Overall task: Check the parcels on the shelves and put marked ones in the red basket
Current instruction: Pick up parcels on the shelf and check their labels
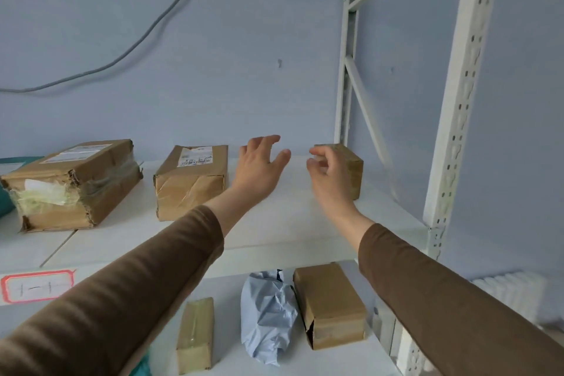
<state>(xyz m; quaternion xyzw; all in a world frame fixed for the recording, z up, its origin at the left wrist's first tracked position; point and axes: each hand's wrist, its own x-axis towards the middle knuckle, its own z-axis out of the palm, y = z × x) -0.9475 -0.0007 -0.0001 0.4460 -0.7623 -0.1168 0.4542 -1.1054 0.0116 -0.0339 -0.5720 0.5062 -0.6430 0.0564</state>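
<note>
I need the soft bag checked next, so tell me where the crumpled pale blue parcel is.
In the head view, the crumpled pale blue parcel lies on the lower shelf, between the narrow taped box and the brown box.

Upper shelf (290, 223) — three brown taped parcels: big battered one (73, 183) left, labelled one (190, 181) middle, small one (351, 168) right.

Both arms extended forward above the upper shelf (305, 232), brown sleeves to mid-forearm. Left hand (259, 166) open, fingers spread. Right hand (328, 174) loosely curled, holding nothing.
</note>
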